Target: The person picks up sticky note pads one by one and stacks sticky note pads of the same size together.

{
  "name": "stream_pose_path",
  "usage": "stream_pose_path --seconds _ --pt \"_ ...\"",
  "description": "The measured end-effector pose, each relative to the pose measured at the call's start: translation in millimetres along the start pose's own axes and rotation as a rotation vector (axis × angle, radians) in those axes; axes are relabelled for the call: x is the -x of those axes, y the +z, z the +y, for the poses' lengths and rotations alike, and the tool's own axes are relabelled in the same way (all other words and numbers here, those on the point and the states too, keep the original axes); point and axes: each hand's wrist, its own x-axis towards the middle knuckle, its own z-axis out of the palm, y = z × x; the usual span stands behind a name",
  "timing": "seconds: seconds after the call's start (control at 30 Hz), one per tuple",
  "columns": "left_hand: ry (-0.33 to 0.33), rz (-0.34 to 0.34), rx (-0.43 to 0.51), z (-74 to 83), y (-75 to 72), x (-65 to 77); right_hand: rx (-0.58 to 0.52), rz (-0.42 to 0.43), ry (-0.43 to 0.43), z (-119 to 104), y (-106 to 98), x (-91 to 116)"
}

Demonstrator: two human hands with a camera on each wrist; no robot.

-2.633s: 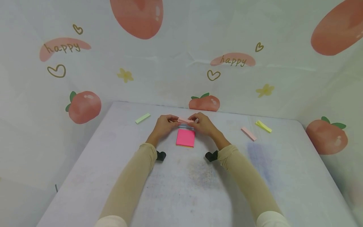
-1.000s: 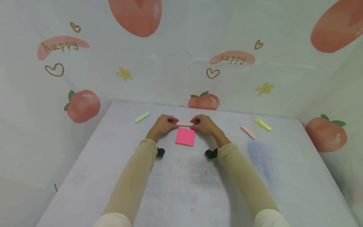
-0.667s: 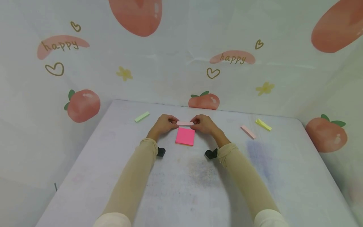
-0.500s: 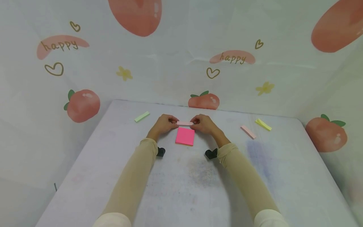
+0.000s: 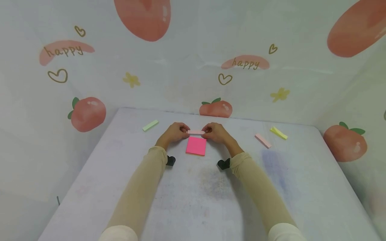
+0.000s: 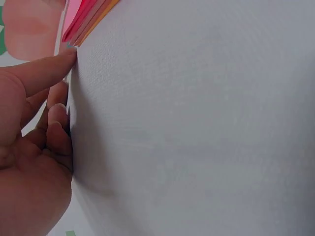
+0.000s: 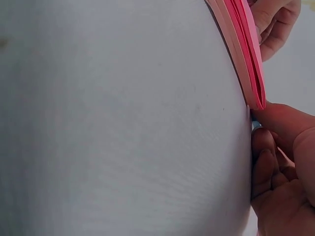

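Note:
Both hands meet at the middle of the table around a narrow pale pink paper strip [image 5: 196, 132], which lies level. At its left end, my left hand [image 5: 176, 132] pinches it between thumb and fingers. My right hand [image 5: 215, 132] pinches the other end in the same way. Just in front of the strip lies a square pad of bright pink sticky notes [image 5: 196, 146], with orange and paler layers at its lower edge. In the right wrist view, a bit of light blue [image 7: 256, 123] shows by the right thumb; the strip itself is hidden there by the pad and fingers.
A pale green strip [image 5: 150, 125] lies at the back left. To the right are another pale pink strip [image 5: 263, 141] and a folded yellow strip [image 5: 278, 133]. A cloth with printed fruit [image 5: 215, 108] rises behind the table's back edge [image 5: 169, 111].
The strip was tilted and farther back, above a light blue piece, in the oldest frame. It has come down, level and closer to the pink pad. Over the last second the hands stay nearly still.

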Motion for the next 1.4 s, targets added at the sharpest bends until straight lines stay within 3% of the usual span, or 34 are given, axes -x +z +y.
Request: stream_pose_path --seconds 0.17,0.33,0.57,0.77,1.0,1.4 --pt "0.017 0.023 -0.009 0.2 -0.7 4.1 0.001 -0.005 0.008 1 3 1" --pt "0.045 0.112 -0.061 2.4 0.2 2.5 0.018 0.009 0.001 1 2 3" --pt "0.107 0.281 -0.394 3.8 0.3 7.9 -0.003 0.013 0.004 1 1 5" --pt "0.047 0.287 -0.557 0.2 -3.3 15.5 -0.012 0.013 0.000 2 3 5" --pt "-0.044 0.253 -0.586 -13.6 -13.1 19.7 -0.007 0.016 -0.006 2 3 5" --pt "-0.103 0.306 -0.541 -32.3 -40.9 37.0 0.003 0.022 -0.018 -2 1 5"
